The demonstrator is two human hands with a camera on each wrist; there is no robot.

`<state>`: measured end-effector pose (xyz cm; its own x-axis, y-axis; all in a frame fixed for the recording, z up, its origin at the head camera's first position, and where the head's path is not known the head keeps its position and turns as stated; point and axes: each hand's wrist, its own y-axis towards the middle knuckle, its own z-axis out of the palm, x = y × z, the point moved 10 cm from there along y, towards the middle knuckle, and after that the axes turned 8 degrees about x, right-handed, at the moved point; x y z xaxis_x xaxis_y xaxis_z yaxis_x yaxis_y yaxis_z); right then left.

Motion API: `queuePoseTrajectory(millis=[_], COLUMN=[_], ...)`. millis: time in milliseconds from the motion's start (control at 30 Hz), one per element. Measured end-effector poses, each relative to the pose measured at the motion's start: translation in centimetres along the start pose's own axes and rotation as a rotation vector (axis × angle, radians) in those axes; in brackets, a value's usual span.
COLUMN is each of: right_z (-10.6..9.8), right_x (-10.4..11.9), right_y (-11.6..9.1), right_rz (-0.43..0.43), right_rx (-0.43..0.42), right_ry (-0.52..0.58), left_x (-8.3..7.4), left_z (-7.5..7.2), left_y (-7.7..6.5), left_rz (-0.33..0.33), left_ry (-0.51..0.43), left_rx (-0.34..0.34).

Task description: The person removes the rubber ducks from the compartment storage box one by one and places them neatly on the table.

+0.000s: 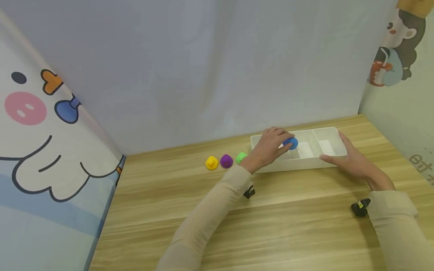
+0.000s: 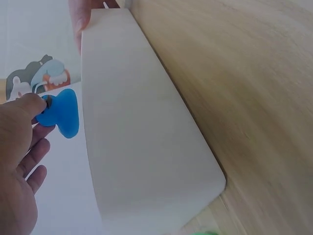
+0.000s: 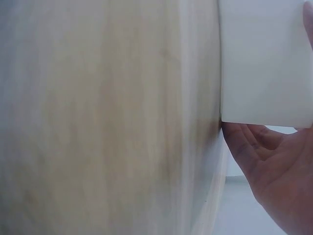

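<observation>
My left hand [image 1: 270, 146] pinches a small blue toy duck [image 1: 291, 143] between thumb and fingertips. It holds the duck above a long white compartment box [image 1: 301, 164], over the left half. In the left wrist view the duck [image 2: 68, 113] is beside the box's rim, its flat base toward the box. My right hand [image 1: 354, 160] grips the box's right end, thumb on the front wall and fingers round the end wall. In the right wrist view the fingers [image 3: 244, 149] wrap the box's end, low by the tabletop.
Left of the box, a yellow duck [image 1: 211, 163], a purple duck [image 1: 226, 161] and a green duck [image 1: 241, 157] stand in a row. My left forearm partly covers the green one. A pale curtain [image 1: 203, 75] hangs behind the wooden table [image 1: 271, 233].
</observation>
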<state>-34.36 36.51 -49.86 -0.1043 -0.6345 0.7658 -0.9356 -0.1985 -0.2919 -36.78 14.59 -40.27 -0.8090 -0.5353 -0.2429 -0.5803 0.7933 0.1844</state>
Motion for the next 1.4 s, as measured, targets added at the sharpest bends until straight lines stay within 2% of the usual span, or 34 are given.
queuePoseTrajectory(millis=[267,567,767,1133,1400], right_z=[0.1,0.2,0.2,0.2,0.3], right_x=[0.3,0.0,0.0,0.0,0.2], right_y=[-0.2,-0.2,-0.1,0.1,-0.2], right_rz=[0.003,0.006,-0.005,-0.003,-0.012], right_rx=[0.011,0.023,0.026,0.026,0.041], right_ry=[-0.008,-0.011,-0.002,-0.007,0.009], left_x=[0.9,2.0,2.6,4.0,5.5], left_z=[-0.8,-1.0,-1.7,-2.5,-3.1], left_y=[-1.7,-3.4,-4.4,-6.4,-8.4], left_rz=[-0.011,-0.046,-0.043,-0.059,-0.109], left_ry=[-0.024,-0.044,-0.076,-0.076,-0.116], left_rx=[-0.038,-0.042,-0.083,-0.132,-0.148])
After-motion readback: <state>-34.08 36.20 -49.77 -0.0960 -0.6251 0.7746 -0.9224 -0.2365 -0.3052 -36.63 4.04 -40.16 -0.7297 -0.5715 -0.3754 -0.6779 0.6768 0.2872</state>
